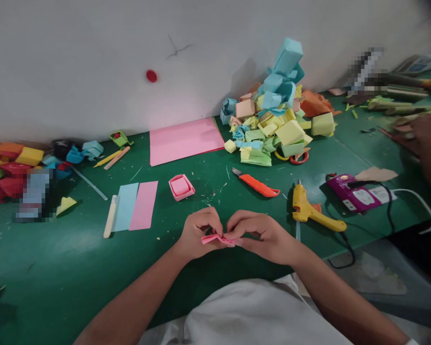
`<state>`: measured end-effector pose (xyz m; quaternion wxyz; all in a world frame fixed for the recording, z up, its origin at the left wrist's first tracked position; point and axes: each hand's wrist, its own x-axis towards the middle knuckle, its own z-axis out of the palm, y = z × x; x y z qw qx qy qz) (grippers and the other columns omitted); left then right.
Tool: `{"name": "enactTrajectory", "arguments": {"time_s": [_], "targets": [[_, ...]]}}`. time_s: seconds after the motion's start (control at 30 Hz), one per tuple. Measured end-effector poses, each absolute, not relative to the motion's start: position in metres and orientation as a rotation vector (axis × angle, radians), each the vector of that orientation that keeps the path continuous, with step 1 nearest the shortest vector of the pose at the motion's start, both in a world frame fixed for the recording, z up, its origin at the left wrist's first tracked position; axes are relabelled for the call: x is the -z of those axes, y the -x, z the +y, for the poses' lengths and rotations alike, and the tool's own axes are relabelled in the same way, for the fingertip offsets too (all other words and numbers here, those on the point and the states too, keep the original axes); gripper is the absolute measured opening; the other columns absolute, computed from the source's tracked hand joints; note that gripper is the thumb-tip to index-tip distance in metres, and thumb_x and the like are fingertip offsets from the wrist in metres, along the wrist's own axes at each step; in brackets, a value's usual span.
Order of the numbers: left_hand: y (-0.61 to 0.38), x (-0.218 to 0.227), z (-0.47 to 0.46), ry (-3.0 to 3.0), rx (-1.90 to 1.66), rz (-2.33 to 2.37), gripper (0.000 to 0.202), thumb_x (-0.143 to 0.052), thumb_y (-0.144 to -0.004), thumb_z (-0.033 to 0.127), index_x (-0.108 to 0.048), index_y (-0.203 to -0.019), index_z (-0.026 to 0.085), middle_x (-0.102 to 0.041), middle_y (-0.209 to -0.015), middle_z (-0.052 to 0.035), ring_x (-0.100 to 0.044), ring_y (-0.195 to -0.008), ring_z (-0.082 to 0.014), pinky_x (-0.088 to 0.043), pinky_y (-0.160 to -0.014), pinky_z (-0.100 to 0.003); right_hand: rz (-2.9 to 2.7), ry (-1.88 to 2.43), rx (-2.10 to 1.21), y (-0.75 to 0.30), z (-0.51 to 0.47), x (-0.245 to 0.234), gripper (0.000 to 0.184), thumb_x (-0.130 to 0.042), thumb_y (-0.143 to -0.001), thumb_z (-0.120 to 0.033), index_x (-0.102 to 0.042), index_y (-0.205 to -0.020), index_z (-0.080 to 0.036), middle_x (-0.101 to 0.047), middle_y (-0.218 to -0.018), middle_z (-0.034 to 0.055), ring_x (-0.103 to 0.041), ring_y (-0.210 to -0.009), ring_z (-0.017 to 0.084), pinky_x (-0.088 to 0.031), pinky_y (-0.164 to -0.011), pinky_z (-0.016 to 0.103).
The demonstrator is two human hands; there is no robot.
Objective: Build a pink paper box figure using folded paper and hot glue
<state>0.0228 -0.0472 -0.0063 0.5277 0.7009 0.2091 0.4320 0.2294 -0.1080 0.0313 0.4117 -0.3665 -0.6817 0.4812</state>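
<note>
A small folded pink paper piece is pinched between both hands just above the green table, near its front edge. My left hand grips its left end with curled fingers. My right hand pinches its right end. Behind the hands lie a small pink folded paper box and an orange utility knife. Blue and pink paper strips lie to the left.
A yellow glue gun and a purple device with a cable sit at right. A pink sheet and a heap of folded coloured paper boxes stand by the wall. More paper items lie far left. Another person's arm shows at right.
</note>
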Motion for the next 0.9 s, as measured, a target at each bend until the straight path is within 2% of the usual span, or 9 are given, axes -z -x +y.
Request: {"name": "enactTrajectory", "arguments": {"time_s": [0.13,0.23,0.37,0.47,0.57,0.67,0.9], "targets": [[-0.023,0.001,-0.047,-1.714,-1.017,0.515,0.033,-0.093,-0.07,0.033,-0.064,-0.066,0.019,-0.058,-0.066,0.0,-0.053,-0.06,-0.0125,-0.041,-0.054,-0.024,-1.515,0.967,-1.287,-0.23,-0.108,-0.02,0.017,-0.071,-0.094,-0.036,-0.082,-0.101,-0.025,-0.071,-0.096,0.007,-0.069,-0.08,0.016,-0.058,-0.066,0.027],[-0.022,-0.004,-0.047,-1.687,-1.01,0.582,0.029,-0.089,-0.074,0.03,-0.063,-0.07,0.019,-0.058,-0.068,0.0005,-0.053,-0.061,-0.0123,-0.042,-0.057,-0.024,-1.319,0.993,-1.311,-0.23,-0.109,-0.011,0.016,-0.076,-0.089,-0.037,-0.083,-0.099,-0.026,-0.07,-0.094,0.0053,-0.07,-0.076,0.015,-0.059,-0.066,0.028],[-0.02,-0.008,-0.046,-1.614,-0.99,0.662,0.021,-0.08,-0.083,0.036,-0.07,-0.084,0.018,-0.063,-0.075,-0.0019,-0.057,-0.064,-0.0124,-0.045,-0.058,-0.023,-1.164,1.113,-1.319,-0.234,-0.108,-0.007,0.015,-0.08,-0.086,-0.037,-0.082,-0.093,-0.024,-0.074,-0.092,0.0037,-0.07,-0.07,0.015,-0.059,-0.069,0.031],[-0.02,-0.008,-0.046,-1.522,-0.949,0.737,0.029,-0.074,-0.089,0.045,-0.074,-0.087,0.016,-0.065,-0.073,-0.0031,-0.057,-0.059,-0.0116,-0.045,-0.053,-0.022,-1.103,1.196,-1.296,-0.237,-0.106,-0.007,0.019,-0.08,-0.084,-0.039,-0.082,-0.093,-0.023,-0.076,-0.087,0.0027,-0.069,-0.064,0.014,-0.059,-0.065,0.03],[-0.022,-0.004,-0.046,-1.456,-0.909,0.786,0.03,-0.077,-0.085,0.046,-0.075,-0.09,0.016,-0.068,-0.073,-0.0034,-0.059,-0.055,-0.0111,-0.048,-0.05,-0.022,-1.064,1.241,-1.285,-0.237,-0.103,-0.006,0.026,-0.081,-0.081,-0.04,-0.079,-0.098,-0.021,-0.075,-0.079,0.001,-0.067,-0.059,0.013,-0.059,-0.061,0.03],[-0.022,0.0,-0.045,-1.462,-0.885,0.82,0.028,-0.081,-0.081,0.038,-0.073,-0.098,0.017,-0.071,-0.077,-0.0028,-0.063,-0.057,-0.0118,-0.053,-0.054,-0.022,-1.045,1.292,-1.274,-0.237,-0.102,-0.005,0.033,-0.081,-0.077,-0.038,-0.075,-0.104,-0.019,-0.072,-0.075,-0.0006,-0.065,-0.057,0.013,-0.06,-0.059,0.031],[-0.024,0.003,-0.048,-1.431,-0.707,0.821,0.029,-0.08,-0.077,0.024,-0.067,-0.103,0.019,-0.074,-0.078,-0.0005,-0.069,-0.063,-0.0134,-0.055,-0.059,-0.022,-1.076,1.389,-1.287,-0.234,-0.101,-0.004,0.032,-0.075,-0.077,-0.036,-0.071,-0.103,-0.019,-0.069,-0.072,-0.0011,-0.061,-0.058,0.013,-0.06,-0.056,0.029]]}}
